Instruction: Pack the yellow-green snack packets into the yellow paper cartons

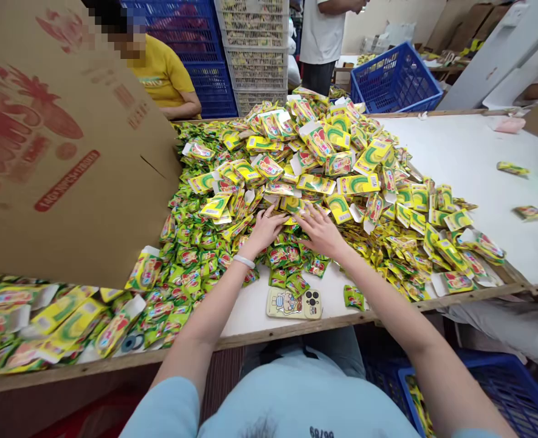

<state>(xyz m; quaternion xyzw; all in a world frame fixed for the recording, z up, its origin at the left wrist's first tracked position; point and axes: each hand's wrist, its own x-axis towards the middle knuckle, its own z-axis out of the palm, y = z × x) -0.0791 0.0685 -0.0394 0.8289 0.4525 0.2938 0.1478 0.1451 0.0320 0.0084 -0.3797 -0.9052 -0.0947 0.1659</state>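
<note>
Fingers (313, 214) at yellow boxes (291, 204), lettering unclear

White wood-edged worktop (460, 152). Stacked blue crates (209, 73) and white crates (257, 55) past far edge; blue basket (394, 79) right of them.

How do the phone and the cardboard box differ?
The phone lies flat near the table edge, while the cardboard box stands tall at the left. The phone is much smaller than the box. The phone's case is pale yellow with a cartoon figure; the box is brown with red print. Both have pictures on them.
</note>
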